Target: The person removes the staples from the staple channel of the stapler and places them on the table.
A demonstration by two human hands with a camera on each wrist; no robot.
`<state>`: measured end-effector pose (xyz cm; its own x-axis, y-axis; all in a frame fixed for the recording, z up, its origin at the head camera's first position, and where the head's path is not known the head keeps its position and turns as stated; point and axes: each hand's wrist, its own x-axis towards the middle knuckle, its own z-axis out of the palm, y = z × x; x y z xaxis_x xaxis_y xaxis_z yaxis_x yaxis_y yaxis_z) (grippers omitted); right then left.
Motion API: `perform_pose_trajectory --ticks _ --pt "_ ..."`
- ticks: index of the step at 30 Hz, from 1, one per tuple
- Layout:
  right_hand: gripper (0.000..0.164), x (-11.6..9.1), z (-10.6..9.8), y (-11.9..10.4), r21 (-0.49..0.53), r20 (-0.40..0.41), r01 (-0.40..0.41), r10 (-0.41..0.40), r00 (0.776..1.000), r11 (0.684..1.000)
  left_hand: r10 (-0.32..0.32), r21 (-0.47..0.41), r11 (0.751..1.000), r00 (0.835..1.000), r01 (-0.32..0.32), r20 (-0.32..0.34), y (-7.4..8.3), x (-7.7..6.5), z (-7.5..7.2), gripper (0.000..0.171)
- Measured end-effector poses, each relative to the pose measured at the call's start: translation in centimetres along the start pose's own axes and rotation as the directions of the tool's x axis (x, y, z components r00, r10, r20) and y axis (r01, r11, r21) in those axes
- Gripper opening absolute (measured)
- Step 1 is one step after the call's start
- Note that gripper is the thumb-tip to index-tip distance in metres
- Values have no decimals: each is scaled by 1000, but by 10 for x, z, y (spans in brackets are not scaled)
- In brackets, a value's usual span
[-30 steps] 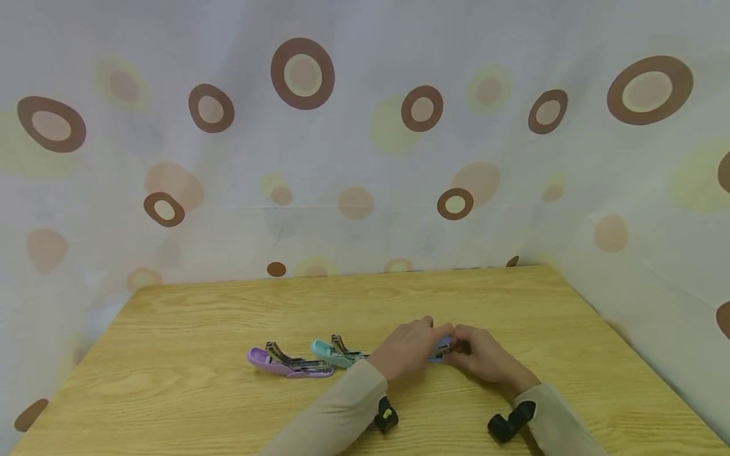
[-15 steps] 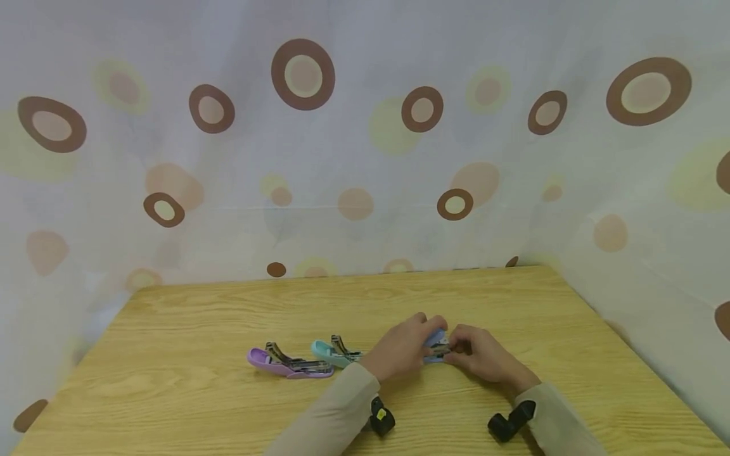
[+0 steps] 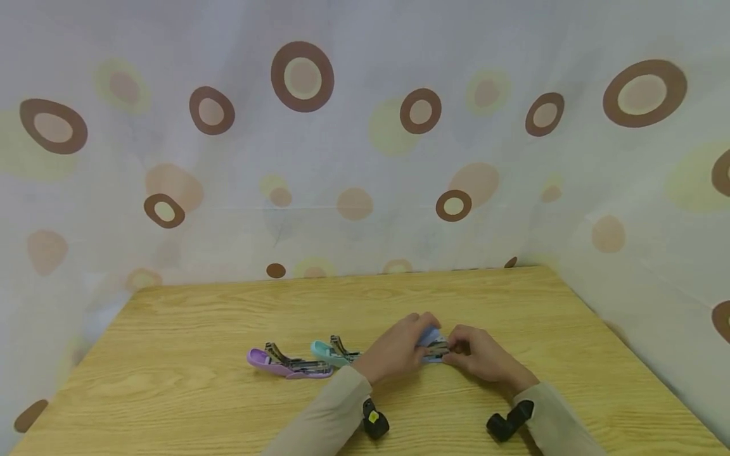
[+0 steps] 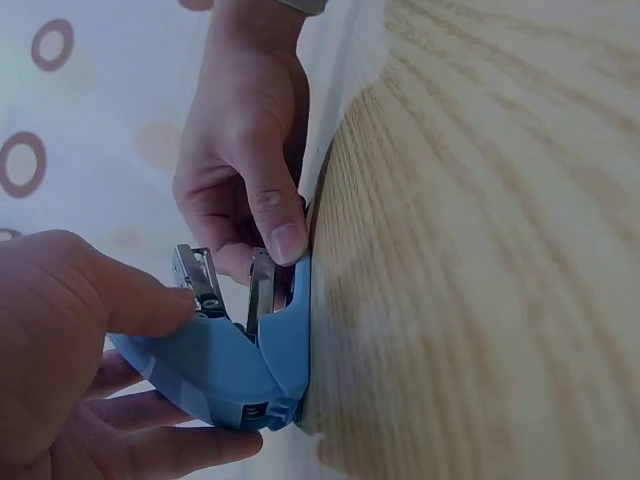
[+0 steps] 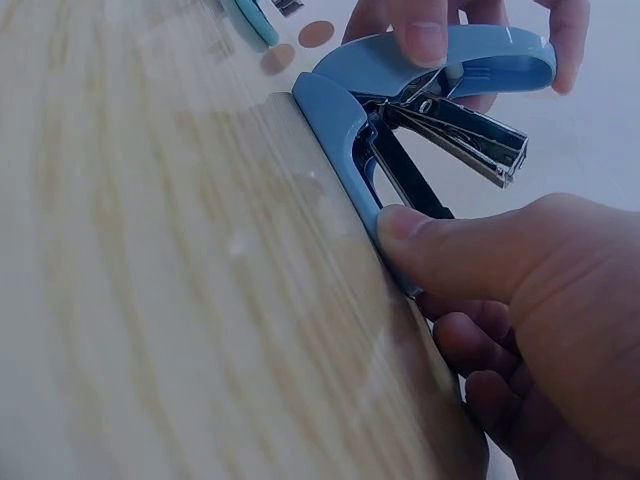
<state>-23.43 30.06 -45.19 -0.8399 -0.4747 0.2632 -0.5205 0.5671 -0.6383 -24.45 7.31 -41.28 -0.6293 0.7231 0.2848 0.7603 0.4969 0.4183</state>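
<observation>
A light blue stapler (image 5: 330, 108) is spread apart on the table, its metal staple channel and upper metal arm exposed between the two halves. My left hand (image 3: 396, 348) holds its raised top cover, thumb on one side and fingers on the other. At the far end of the base, my right hand (image 3: 485, 358) pinches the stapler between thumb and fingers, the thumb (image 5: 440, 240) lying over the base tip. In the head view both hands hide much of the blue stapler.
To the left of my left hand lie two more opened staplers, a teal one (image 3: 324, 350) and a purple one (image 3: 262, 359). The wooden table (image 3: 188, 405) meets a dotted curtain (image 3: 342, 164) at the back.
My left hand has drawn left with the blue stapler's top cover, baring more of the metal parts. The right hand stays at the base, and the other two staplers have not moved.
</observation>
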Motion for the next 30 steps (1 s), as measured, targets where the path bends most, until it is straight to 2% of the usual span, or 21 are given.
perform_pose_trajectory --ticks 5,13,20,30 --pt "8 -2 2 0 16 4 8 -9 1000 1000 -40 -37 999 999 38 -33 0 -5 3 35" --pt "8 -2 1 -4 6 11 12 -12 1000 1000 -62 66 995 991 70 -122 5 -10 0 33" --pt "7 -1 -1 -7 -3 18 -9 9 1000 1000 -33 67 997 985 45 -170 5 -12 -5 25" --pt "6 0 -1 -8 -13 30 -18 18 999 1000 -17 -3 1000 975 17 -220 4 -14 -11 20"
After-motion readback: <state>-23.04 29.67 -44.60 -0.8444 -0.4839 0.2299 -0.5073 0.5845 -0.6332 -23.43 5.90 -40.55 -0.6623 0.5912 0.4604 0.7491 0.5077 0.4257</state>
